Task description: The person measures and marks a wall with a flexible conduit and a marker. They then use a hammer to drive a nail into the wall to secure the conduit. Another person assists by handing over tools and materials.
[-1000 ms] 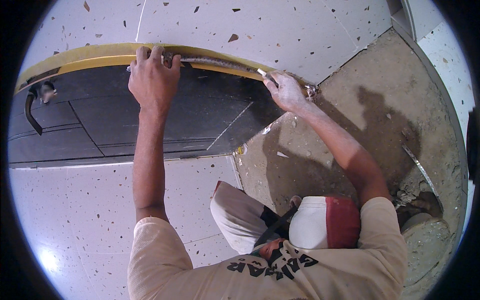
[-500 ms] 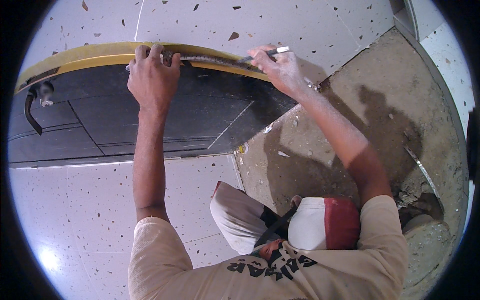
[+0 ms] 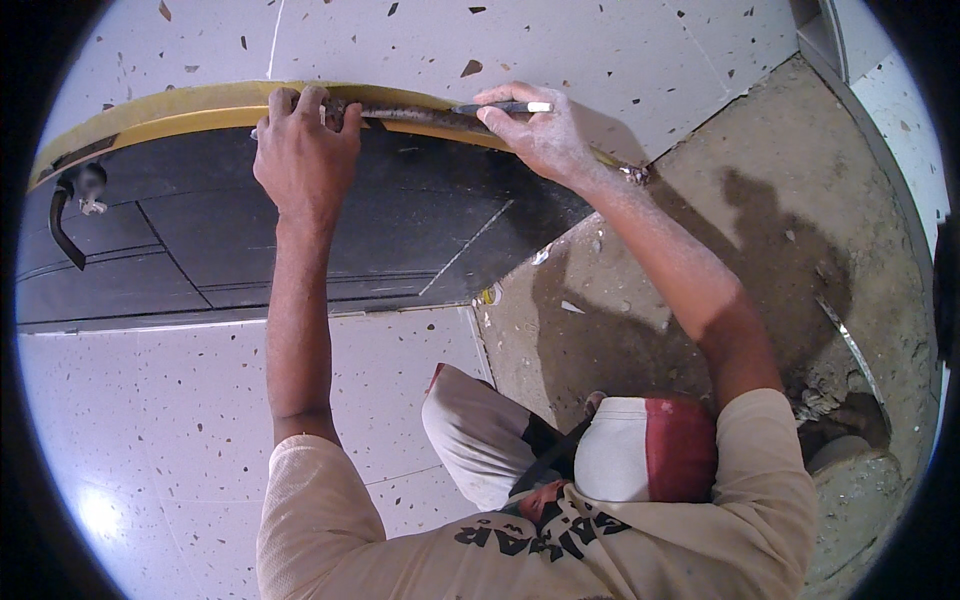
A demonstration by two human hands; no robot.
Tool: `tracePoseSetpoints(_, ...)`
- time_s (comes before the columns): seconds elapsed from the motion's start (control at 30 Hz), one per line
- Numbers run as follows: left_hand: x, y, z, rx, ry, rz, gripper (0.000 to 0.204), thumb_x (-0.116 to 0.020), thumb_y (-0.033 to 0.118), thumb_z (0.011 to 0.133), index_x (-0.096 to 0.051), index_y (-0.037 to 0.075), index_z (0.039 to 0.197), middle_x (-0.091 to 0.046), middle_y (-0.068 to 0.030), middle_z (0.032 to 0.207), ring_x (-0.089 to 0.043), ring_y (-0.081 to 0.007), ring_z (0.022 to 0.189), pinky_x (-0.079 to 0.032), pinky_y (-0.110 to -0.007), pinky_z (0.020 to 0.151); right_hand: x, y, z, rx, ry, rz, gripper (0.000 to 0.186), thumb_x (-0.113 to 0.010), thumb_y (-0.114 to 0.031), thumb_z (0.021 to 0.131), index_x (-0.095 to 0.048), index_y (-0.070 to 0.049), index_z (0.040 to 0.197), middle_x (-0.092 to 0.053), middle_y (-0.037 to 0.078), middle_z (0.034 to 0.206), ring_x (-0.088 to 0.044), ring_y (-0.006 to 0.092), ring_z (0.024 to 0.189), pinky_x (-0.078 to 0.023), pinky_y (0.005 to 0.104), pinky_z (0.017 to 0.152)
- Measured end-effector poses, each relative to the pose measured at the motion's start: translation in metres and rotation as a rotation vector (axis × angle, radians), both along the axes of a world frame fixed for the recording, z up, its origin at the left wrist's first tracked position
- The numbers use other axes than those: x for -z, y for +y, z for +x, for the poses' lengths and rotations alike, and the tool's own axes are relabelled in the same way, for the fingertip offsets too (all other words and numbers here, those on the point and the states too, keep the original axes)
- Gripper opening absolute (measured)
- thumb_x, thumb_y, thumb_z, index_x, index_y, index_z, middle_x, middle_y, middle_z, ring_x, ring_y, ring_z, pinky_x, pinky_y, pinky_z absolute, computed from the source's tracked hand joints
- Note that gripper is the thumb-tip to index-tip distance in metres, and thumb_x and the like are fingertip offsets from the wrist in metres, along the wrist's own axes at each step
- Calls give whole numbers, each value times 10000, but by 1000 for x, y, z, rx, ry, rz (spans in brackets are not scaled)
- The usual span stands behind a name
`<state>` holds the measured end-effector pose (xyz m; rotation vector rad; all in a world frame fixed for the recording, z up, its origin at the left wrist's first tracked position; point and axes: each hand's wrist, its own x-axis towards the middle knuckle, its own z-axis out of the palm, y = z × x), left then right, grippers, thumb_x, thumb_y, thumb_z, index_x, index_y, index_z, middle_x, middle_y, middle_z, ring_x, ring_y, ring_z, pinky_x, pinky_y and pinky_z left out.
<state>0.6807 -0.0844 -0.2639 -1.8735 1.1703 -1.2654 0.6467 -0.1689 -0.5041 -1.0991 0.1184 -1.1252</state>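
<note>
My left hand [image 3: 305, 150] is closed over the yellow edge [image 3: 200, 115] of a black door [image 3: 330, 230], its fingers hooked across the top. Under those fingers starts a narrow, worn grey strip [image 3: 415, 117] that runs along the edge to the right; it looks like a tape measure's blade, but its end is hidden. My right hand [image 3: 550, 140] pinches a dark pen with a white end [image 3: 520, 106]. The pen lies almost level, and its tip points left, at or just above the strip. Whether it touches cannot be made out.
A black lever handle [image 3: 62, 225] juts from the door's left part. Speckled pale tiles [image 3: 560, 50] lie beyond the door, with more tiles [image 3: 220, 420] on the near side. To the right is rough bare ground [image 3: 640, 300] with rubble [image 3: 820, 395] and a thin light strip [image 3: 848, 340].
My right hand has shifted slightly left, and the pen has swung from a slant to nearly level, its tip farther left along the strip. My left hand stays in place.
</note>
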Motion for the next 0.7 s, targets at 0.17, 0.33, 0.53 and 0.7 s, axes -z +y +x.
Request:
tracePoseSetpoints(0.17, 0, 0, -2, -15, 13, -17, 376, -735, 395, 785, -694, 110, 1028, -626, -88, 1014, -640, -291, 936, -547, -433, 737, 1, 2, 4, 35, -5, -28, 200, -657, -233, 899, -714, -90, 1026, -709, 52, 912, -647, 108, 768, -540, 283, 722)
tracePoseSetpoints(0.33, -1, 0, -1, 5, -1, 8, 371, -752, 369, 772, -703, 98, 1020, -626, -98, 1015, -644, -300, 910, -573, -422, 688, 0, 4, 4, -6, -25, -7, 198, -651, -226, 904, -713, -85, 1029, -711, 63, 952, -666, 129, 828, -546, 298, 759)
tracePoseSetpoints(0.53, -1, 0, 1, 26, 5, 6, 374, -751, 374, 772, -703, 99, 1022, -624, -98, 1018, -640, -303, 905, -571, -423, 686, 1, 4, 5, 27, -26, -31, 199, -650, -226, 904, -715, -86, 1030, -711, 80, 988, -673, 150, 884, -550, 315, 797)
tracePoseSetpoints(0.7, -1, 1, 2, 27, 6, 6, 382, -749, 377, 771, -703, 100, 1029, -624, -102, 1016, -639, -309, 900, -571, -429, 684, -1, 4, 3, 21, 8, -31, 203, -656, -235, 902, -717, -91, 1032, -708, 84, 1015, -674, 163, 912, -549, 319, 812)
